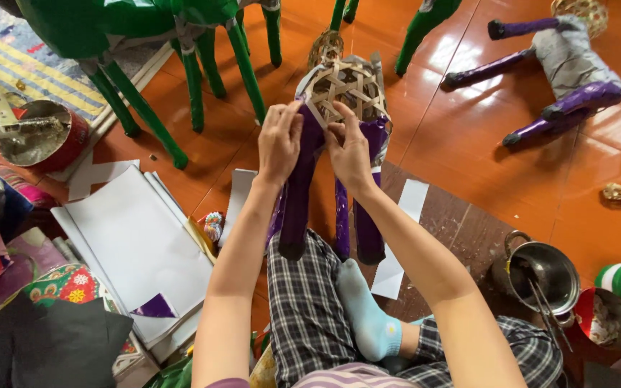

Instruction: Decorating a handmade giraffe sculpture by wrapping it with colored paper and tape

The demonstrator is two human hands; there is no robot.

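I'm pinching purple paper onto the woven bamboo animal frame (343, 93) at centre frame with my left hand (279, 140) and right hand (350, 151); its legs are covered, its body is mostly bare.

A finished purple and grey animal figure (555, 65) lies at two o'clock, green figures (145, 43) stand at eleven, white paper sheets (138, 251) at eight, a metal pot (544, 273) at four.
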